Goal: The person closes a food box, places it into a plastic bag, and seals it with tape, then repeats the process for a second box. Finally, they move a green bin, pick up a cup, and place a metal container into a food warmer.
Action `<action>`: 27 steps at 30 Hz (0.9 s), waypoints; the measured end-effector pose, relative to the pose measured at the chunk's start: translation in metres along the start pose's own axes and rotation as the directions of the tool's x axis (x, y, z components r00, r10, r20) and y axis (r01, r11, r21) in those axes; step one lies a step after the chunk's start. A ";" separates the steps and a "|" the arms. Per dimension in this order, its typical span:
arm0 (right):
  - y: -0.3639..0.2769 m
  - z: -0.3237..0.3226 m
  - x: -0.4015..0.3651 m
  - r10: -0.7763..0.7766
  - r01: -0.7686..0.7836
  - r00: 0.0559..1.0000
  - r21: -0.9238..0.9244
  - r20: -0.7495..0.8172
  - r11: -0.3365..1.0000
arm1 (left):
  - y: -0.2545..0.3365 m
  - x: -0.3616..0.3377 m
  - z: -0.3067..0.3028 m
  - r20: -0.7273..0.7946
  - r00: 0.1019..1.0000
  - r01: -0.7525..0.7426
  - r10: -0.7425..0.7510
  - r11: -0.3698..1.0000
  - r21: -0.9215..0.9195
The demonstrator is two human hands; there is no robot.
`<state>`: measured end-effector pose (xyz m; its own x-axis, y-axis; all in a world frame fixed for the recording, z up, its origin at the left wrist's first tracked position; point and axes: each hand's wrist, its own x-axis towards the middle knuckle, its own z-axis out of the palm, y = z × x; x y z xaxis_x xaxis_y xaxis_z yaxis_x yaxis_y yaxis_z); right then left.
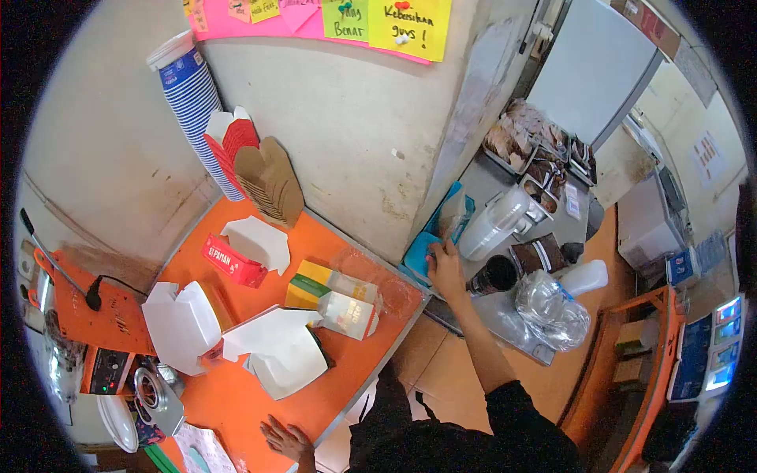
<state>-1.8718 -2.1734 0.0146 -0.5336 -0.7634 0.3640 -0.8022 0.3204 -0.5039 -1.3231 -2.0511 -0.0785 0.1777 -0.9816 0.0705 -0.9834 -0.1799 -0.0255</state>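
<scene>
My left hand lies flat at the front edge of the orange table, fingers spread, holding nothing. My right hand reaches over to the metal counter, its bent fingers at a blue container with clear plastic in it; what they grip is too small to make out. Opened food boxes stand on the orange table: a white one, another white one, a red-and-white one and a yellow-and-white one.
Stacked striped paper cups and folded brown cartons lean on the wall. The metal counter bears clear plastic cups, a black cup, a plastic bag and food trays. A floor gap separates table and counter.
</scene>
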 end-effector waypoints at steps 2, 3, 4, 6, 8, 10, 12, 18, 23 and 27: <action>-0.005 0.000 -0.001 0.045 -0.045 0.999 0.014 -0.003 0.999 | -0.005 0.000 0.009 -0.009 1.000 -0.019 0.020 1.000 0.023; -0.004 0.003 -0.001 0.038 -0.038 0.999 0.021 -0.015 0.999 | -0.004 0.001 0.011 -0.009 1.000 -0.028 0.028 0.999 0.028; -0.002 0.005 -0.002 0.027 -0.027 0.999 0.029 -0.026 0.999 | -0.003 0.000 0.013 -0.006 1.000 -0.024 0.024 0.999 0.046; -0.006 0.000 -0.007 0.016 -0.014 0.998 0.040 -0.060 0.999 | -0.002 -0.003 0.018 -0.005 1.000 -0.011 0.011 0.997 0.070; -0.012 -0.006 -0.016 -0.007 0.012 0.996 0.060 -0.093 0.998 | -0.003 -0.003 0.028 -0.024 1.000 0.014 -0.013 0.999 0.048; -0.014 -0.010 -0.040 -0.005 0.043 0.984 0.213 -0.177 0.976 | 0.002 -0.003 0.022 0.034 0.998 0.057 -0.058 0.997 0.052; -0.018 -0.019 -0.081 -0.035 0.073 0.981 0.195 -0.190 0.978 | 0.009 -0.005 0.016 0.093 0.991 0.095 -0.100 0.994 0.055; 0.021 -0.018 -0.279 0.079 -0.113 0.985 0.230 0.153 0.967 | 0.007 -0.003 0.008 0.069 0.995 0.072 -0.071 0.997 -0.013; 0.043 -0.046 -0.440 0.150 -0.278 0.690 0.068 0.708 0.958 | -0.002 -0.006 0.022 -0.018 1.000 0.002 -0.003 0.999 -0.047; 0.061 -0.090 -0.502 0.261 -0.555 0.387 -0.003 0.884 0.832 | 0.002 -0.008 0.016 -0.070 0.997 0.034 -0.042 0.993 -0.115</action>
<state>-1.6767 -1.7204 -0.1284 -0.1789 -0.7074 -0.6838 -0.3723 0.6920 -0.6185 -1.3264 -2.0444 -0.0951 0.2157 -0.9662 0.1415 -0.9747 -0.2042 0.0914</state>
